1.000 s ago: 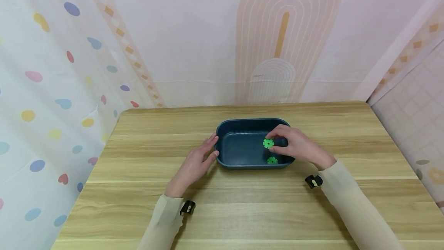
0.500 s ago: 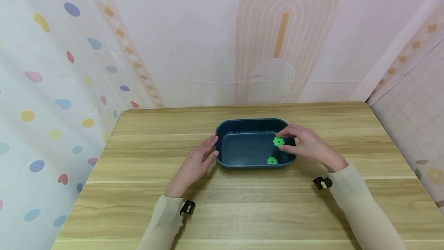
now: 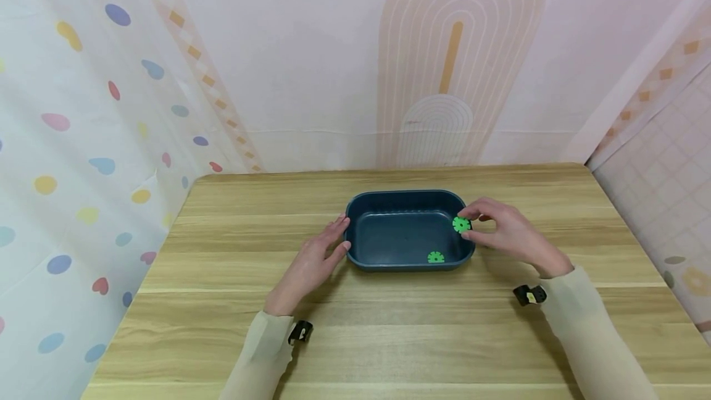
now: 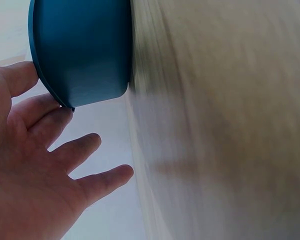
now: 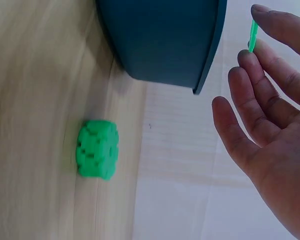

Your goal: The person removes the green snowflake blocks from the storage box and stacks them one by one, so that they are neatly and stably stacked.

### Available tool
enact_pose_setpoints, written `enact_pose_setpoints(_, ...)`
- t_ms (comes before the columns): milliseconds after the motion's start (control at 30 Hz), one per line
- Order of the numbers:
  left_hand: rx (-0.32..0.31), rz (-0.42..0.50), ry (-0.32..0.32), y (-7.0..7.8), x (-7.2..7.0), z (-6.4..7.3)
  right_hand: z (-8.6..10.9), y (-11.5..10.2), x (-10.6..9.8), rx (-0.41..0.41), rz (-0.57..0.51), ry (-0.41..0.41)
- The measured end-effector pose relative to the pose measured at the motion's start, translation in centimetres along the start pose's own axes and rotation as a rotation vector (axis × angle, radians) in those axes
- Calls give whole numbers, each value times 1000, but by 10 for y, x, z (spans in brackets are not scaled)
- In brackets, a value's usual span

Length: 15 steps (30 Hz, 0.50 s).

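Note:
A dark blue oblong plastic tub (image 3: 389,266) stands on the table. My left hand (image 3: 311,264) is at its left end; in the left wrist view, its spread fingers (image 4: 50,122) touch the rim. My right hand (image 3: 508,236) pinches a green notched disc (image 3: 457,225) between thumb and fingertips, at the tub's right end and about rim height. The right wrist view shows that disc (image 5: 253,36) edge-on, beside the tub (image 5: 165,40). A second green notched disc (image 3: 436,257) lies inside the tub near its front wall, its lower edge hidden by the rim.
In the right wrist view, a short stack of green notched discs (image 5: 97,150) sits on the table beyond the tub's right end; my right hand hides it in the head view. The wood-grain table (image 3: 389,338) ends at a patterned curtain (image 3: 311,79) behind.
My right hand has moved rightward with the pinched disc, from over the tub's inside to its right rim. The left hand and the disc in the tub have stayed put.

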<state>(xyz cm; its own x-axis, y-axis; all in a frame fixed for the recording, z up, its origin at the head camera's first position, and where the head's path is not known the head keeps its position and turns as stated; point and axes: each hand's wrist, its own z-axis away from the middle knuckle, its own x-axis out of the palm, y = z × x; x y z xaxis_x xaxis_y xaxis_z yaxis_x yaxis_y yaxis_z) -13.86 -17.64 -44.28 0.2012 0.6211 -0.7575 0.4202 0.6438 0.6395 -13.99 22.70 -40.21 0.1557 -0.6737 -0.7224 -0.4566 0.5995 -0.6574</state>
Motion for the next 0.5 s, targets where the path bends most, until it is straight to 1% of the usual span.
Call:
enact_pose_setpoints(200, -4, 5, -3, 0, 0, -1, 6, 6, -5, -17, 28, 35)
enact_pose_setpoints(500, -15, 18, -8, 1, -1, -1, 17, 14, -12, 32, 59, 43)
